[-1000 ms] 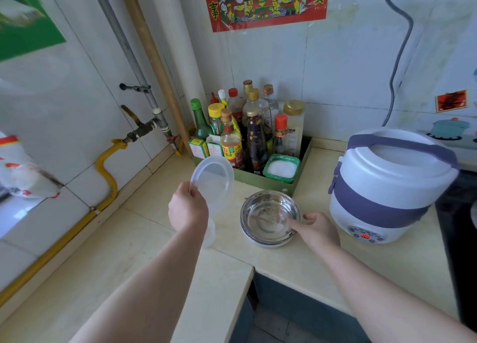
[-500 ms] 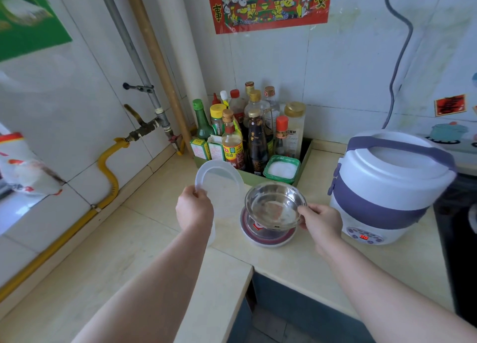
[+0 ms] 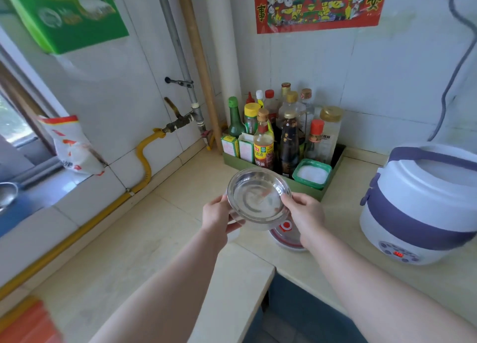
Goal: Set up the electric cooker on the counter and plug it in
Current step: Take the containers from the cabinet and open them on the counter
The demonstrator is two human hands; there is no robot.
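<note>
The white and purple electric cooker stands shut on the beige counter at the right, a red display lit on its front. A grey cord runs up the tiled wall behind it. I hold a shiny steel bowl above the counter. My left hand grips its left rim, with a clear plastic lid in the same hand under the bowl. My right hand grips the right rim. Below the bowl, a round dish with a red mark rests on the counter.
A green tray in the corner holds several sauce bottles and a green-rimmed tub of white grains. A yellow gas hose and pipes run along the left wall. The counter's front edge steps inward.
My right hand lifted the steel bowl off the dish and carried it left. My left hand brought the clear lid in under it, and both hands now hold the bowl.
</note>
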